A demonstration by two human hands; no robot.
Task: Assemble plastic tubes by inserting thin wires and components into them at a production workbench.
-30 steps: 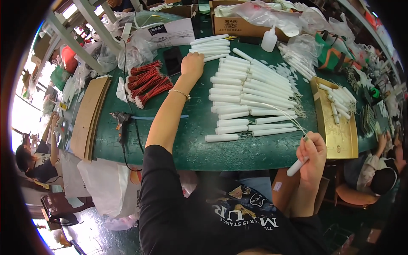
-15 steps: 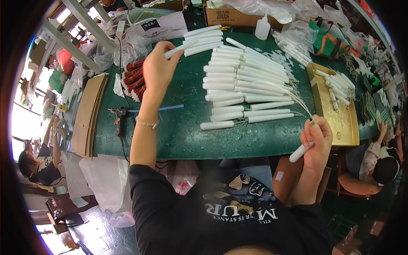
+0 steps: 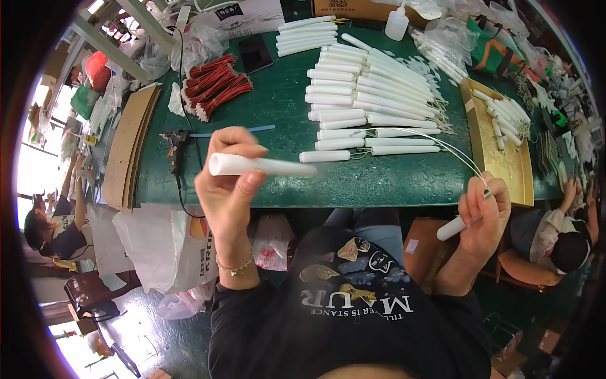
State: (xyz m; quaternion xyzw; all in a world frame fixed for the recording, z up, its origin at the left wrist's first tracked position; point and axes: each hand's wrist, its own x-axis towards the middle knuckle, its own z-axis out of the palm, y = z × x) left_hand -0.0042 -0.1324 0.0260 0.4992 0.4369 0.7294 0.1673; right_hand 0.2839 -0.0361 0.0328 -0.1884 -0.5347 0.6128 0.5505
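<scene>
My left hand [image 3: 221, 192] is closed around a white hollow tube [image 3: 243, 165], its open end to the left and its thinner end pointing right. It is above the near edge of the green table [image 3: 284, 183]. My right hand [image 3: 486, 218], at the table's right front, grips a short white tube [image 3: 450, 228]. From its fingers thin pale wires [image 3: 464, 155] arch left toward the table, with a small metal-looking tip at the pinch. Between the hands lie rows of white tubes [image 3: 391, 107], several with wires at their ends. A smaller stack of white tubes [image 3: 306, 38] lies farther back.
Bundles of red wires [image 3: 218, 88] and a dark flat tablet-like device [image 3: 255, 54] lie back left. A glue gun [image 3: 175, 148] with a cord sits left. A yellow tray [image 3: 519, 186] with white tubes stands right; a white squeeze bottle [image 3: 397, 24] is behind. Other people work on both sides.
My left hand has come back from the far stack toward me, bringing the white tube along. My right hand has shifted slightly right, still gripping its tube and wires.
</scene>
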